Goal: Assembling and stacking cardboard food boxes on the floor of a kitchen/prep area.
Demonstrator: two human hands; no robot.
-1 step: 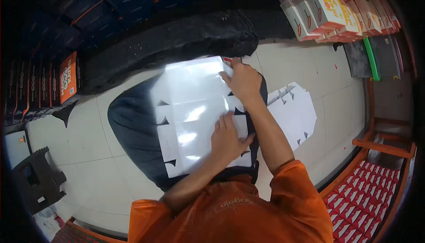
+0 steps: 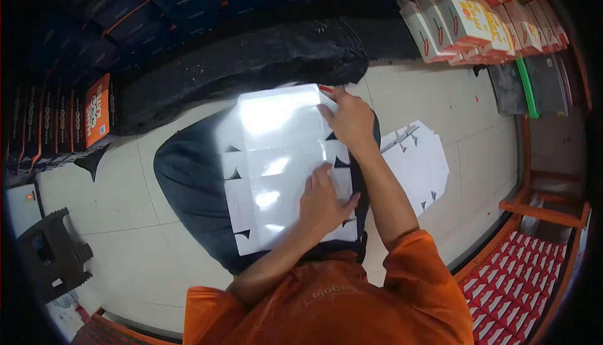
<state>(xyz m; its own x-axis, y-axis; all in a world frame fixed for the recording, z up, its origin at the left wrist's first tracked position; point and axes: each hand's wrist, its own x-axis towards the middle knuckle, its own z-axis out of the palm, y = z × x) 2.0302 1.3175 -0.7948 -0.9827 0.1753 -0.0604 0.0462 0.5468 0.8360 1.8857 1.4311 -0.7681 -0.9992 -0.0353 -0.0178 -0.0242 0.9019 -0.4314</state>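
Observation:
A flat white cardboard box blank (image 2: 292, 125), glossy and creased, with notched side flaps, lies over the dark cloth on my lap. My left hand (image 2: 323, 204) rests on its near right part, fingers extended and thumb apart. At the far right corner, my right hand (image 2: 348, 119) is closed on the blank's edge, thumb on the white side and fingers curled at the rim. A small red patch (image 2: 325, 89) shows by those fingertips; I cannot tell whether it is part of the blank. More white blanks (image 2: 418, 166) lie on the tiled floor to my right.
A long black covered bundle (image 2: 245, 56) stretches across the far side, before stacked dark boxes (image 2: 182, 6). White and orange boxes (image 2: 465, 18) stand at the far right. An orange-edged rack (image 2: 543, 210) and red-and-white packs (image 2: 515, 282) are at right. A black plastic piece (image 2: 53, 257) lies left.
The glare on the blank's far panel has grown brighter. The whole view has shifted slightly, while both hands keep nearly the same places on the blank.

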